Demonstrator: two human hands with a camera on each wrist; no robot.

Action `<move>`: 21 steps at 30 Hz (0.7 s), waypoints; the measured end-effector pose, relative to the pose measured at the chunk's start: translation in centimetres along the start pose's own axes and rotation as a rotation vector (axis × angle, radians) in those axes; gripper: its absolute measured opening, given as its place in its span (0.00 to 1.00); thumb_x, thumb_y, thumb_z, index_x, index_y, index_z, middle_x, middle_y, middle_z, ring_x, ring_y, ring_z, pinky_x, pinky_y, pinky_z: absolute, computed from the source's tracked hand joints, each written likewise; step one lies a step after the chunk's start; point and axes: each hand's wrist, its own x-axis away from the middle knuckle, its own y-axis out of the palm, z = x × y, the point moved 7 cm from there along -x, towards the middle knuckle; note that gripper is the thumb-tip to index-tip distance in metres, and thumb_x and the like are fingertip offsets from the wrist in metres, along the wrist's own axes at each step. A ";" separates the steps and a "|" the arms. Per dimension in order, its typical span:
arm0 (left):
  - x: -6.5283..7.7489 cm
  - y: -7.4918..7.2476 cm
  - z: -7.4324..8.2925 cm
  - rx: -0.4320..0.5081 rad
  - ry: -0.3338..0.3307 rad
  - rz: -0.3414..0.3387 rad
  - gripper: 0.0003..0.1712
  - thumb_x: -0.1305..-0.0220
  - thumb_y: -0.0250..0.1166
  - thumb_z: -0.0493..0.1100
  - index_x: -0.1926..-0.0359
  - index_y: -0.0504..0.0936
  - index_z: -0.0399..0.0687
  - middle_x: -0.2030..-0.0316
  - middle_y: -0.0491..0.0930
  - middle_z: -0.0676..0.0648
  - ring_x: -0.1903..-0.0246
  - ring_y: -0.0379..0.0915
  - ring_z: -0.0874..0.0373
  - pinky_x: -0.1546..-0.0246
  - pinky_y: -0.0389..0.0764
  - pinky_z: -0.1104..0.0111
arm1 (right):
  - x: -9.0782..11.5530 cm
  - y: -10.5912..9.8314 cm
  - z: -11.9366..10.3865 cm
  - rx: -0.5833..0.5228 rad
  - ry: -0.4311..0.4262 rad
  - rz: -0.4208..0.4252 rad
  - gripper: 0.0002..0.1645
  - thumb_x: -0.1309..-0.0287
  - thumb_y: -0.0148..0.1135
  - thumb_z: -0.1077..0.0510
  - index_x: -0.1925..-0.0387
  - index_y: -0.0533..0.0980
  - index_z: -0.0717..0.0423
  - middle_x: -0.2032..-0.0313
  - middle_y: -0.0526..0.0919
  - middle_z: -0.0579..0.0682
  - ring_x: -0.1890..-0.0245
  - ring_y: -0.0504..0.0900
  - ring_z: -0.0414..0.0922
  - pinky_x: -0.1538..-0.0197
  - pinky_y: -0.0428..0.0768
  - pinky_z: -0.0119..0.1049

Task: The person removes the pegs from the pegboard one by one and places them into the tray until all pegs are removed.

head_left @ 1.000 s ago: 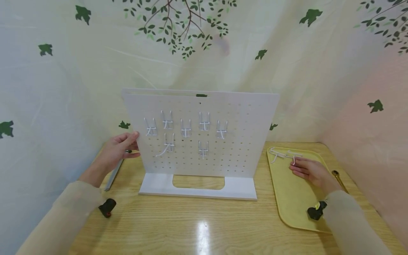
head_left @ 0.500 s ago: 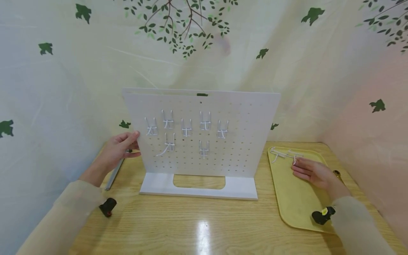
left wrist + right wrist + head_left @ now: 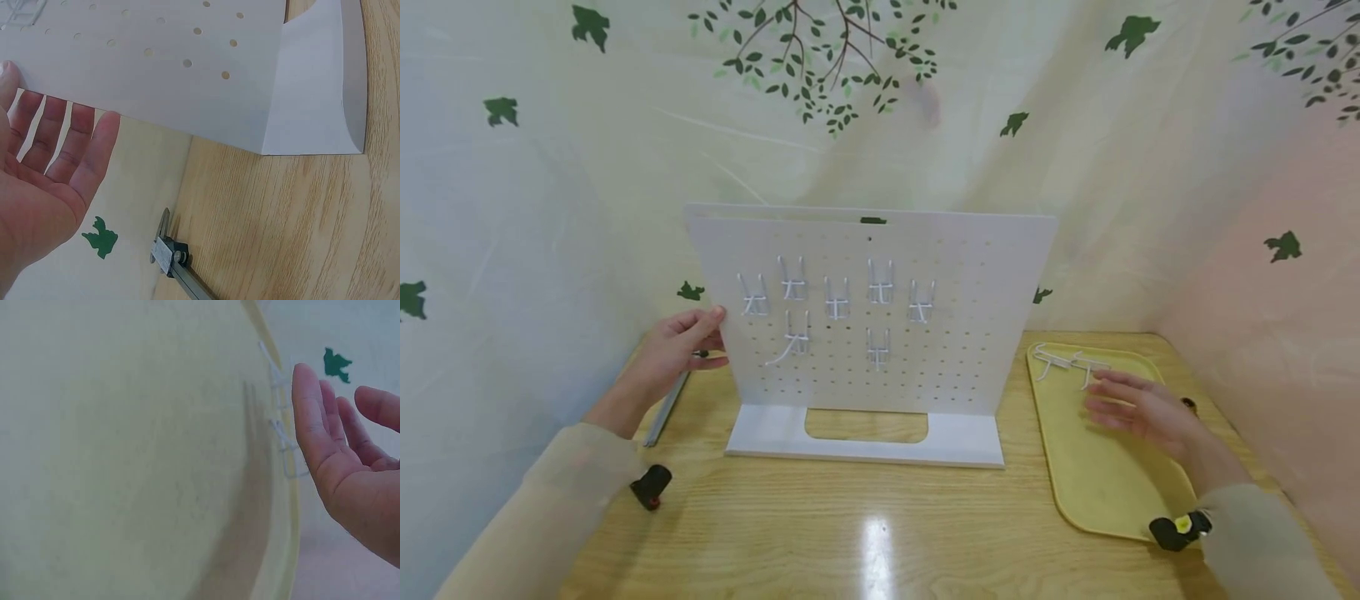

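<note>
A white pegboard (image 3: pixel 955 358) stands upright on its flat base, with several white wire hooks (image 3: pixel 880 292) hung on its front. My left hand (image 3: pixel 673 354) holds the board's left edge, the thumb in front and the fingers behind, as the left wrist view shows too (image 3: pixel 56 169). My right hand (image 3: pixel 1150 421) hovers over the yellow tray (image 3: pixel 1105 483), fingers loosely extended and holding nothing. Two white wire hooks lie at the tray's far end; the right one (image 3: pixel 1086 365) is just beyond my fingertips, the left one (image 3: pixel 1051 358) farther off.
A digital caliper (image 3: pixel 167 253) lies on the wooden table behind my left hand. Right of the tray, the ring end of a wrench (image 3: pixel 1189 405) shows past my right hand. Fabric walls with leaf prints (image 3: pixel 1075 167) stand close behind the board and at both sides.
My right hand has let go of the hook in the tray and drawn back slightly to the right, its fingers opening. My left hand stays on the board's edge.
</note>
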 end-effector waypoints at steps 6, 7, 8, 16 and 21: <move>-0.1 -0.1 -0.1 0.016 0.003 -0.006 0.21 0.27 0.60 0.57 0.56 0.80 0.42 0.61 0.85 0.51 0.58 0.83 0.56 0.55 0.87 0.59 | 0.5 3.5 -1.3 0.097 -0.065 -0.109 0.22 0.19 0.39 0.64 0.41 0.78 0.47 0.47 0.85 0.48 0.46 0.84 0.48 0.45 0.83 0.43; -0.1 -0.1 0.0 0.010 0.005 -0.008 0.22 0.27 0.60 0.58 0.56 0.80 0.42 0.60 0.85 0.51 0.58 0.83 0.55 0.55 0.87 0.59 | 0.5 4.3 -1.6 0.123 -0.078 -0.135 0.23 0.19 0.39 0.64 0.39 0.77 0.48 0.47 0.84 0.48 0.46 0.84 0.48 0.44 0.83 0.43; -0.2 -0.1 0.0 0.003 0.009 -0.009 0.22 0.27 0.60 0.58 0.56 0.80 0.42 0.60 0.85 0.51 0.58 0.83 0.55 0.55 0.86 0.59 | 0.5 5.1 -2.0 0.149 -0.090 -0.161 0.23 0.19 0.38 0.64 0.38 0.76 0.49 0.46 0.84 0.48 0.45 0.84 0.48 0.44 0.82 0.43; -0.2 -0.1 0.1 0.021 0.024 -0.001 0.21 0.27 0.61 0.57 0.57 0.80 0.42 0.62 0.83 0.47 0.60 0.83 0.55 0.56 0.87 0.59 | -0.3 12.3 -4.7 0.254 -0.159 -0.270 0.23 0.18 0.38 0.64 0.31 0.69 0.56 0.43 0.81 0.50 0.44 0.82 0.50 0.43 0.82 0.45; -0.1 -0.1 0.1 -0.012 0.026 -0.009 0.22 0.26 0.60 0.58 0.57 0.80 0.41 0.61 0.82 0.46 0.61 0.82 0.54 0.56 0.87 0.58 | -1.1 16.1 -4.9 0.252 -0.148 -0.245 0.24 0.19 0.41 0.61 0.27 0.62 0.62 0.40 0.79 0.53 0.44 0.83 0.50 0.44 0.83 0.47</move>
